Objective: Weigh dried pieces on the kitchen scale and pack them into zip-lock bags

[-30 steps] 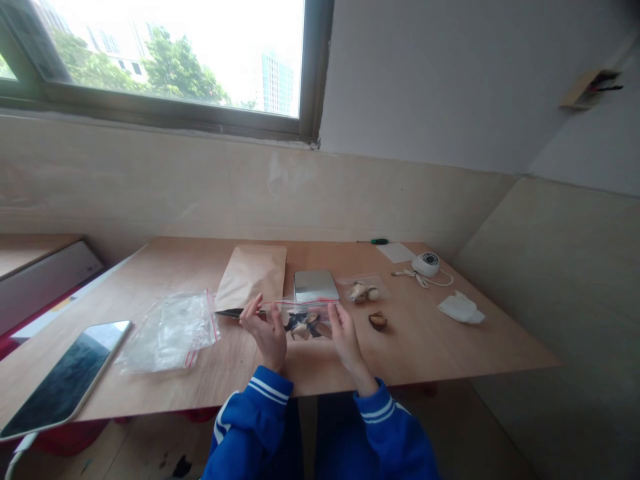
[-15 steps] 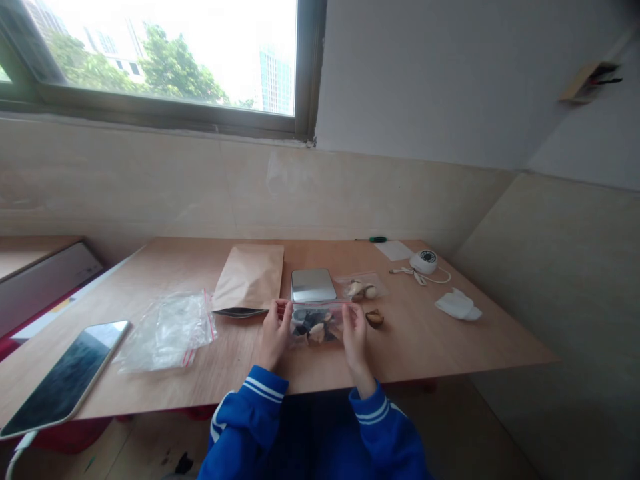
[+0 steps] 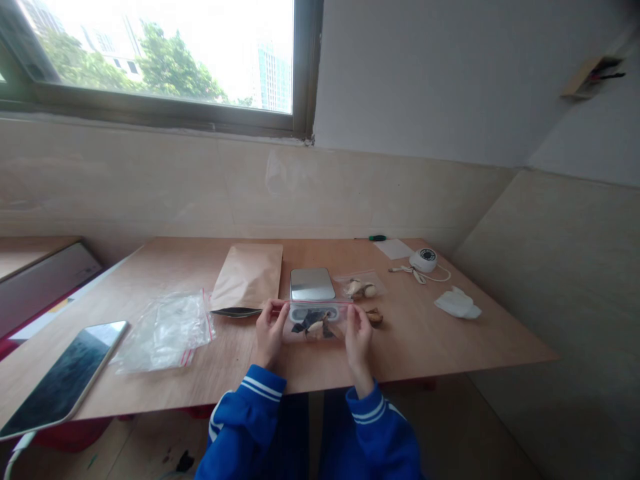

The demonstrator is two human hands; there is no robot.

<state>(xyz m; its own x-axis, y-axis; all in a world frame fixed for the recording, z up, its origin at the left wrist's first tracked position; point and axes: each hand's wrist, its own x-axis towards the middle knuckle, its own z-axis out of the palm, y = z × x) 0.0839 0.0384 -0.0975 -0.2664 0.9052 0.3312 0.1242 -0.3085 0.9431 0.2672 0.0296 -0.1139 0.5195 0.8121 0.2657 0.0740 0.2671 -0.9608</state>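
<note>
Both my hands pinch the red-striped top edge of a clear zip bag (image 3: 315, 324) over the wooden table (image 3: 415, 347). My left hand (image 3: 271, 332) holds its left end and my right hand (image 3: 358, 340) its right end. Dark and pale dried pieces lie inside. Behind the bag sits a silver digital scale (image 3: 313, 284). A small zip bag of pale pieces (image 3: 359, 288) lies near my right hand, and a loose brown piece (image 3: 374, 317) touches the edge of that hand's fingers.
A kraft paper envelope (image 3: 246, 276) lies on a dark blade-like object (image 3: 235, 312). On the left are a crumpled plastic bag (image 3: 165, 331) and a tablet or phone (image 3: 63, 380). On the right are a white corded device (image 3: 424, 260), a tissue (image 3: 457, 304), a paper sheet (image 3: 393, 248) and a green-handled tool (image 3: 377, 237).
The bag has gone from slightly tilted to level between my hands, and the pieces inside have shifted. My left hand has moved right, onto the bag's left end.
</note>
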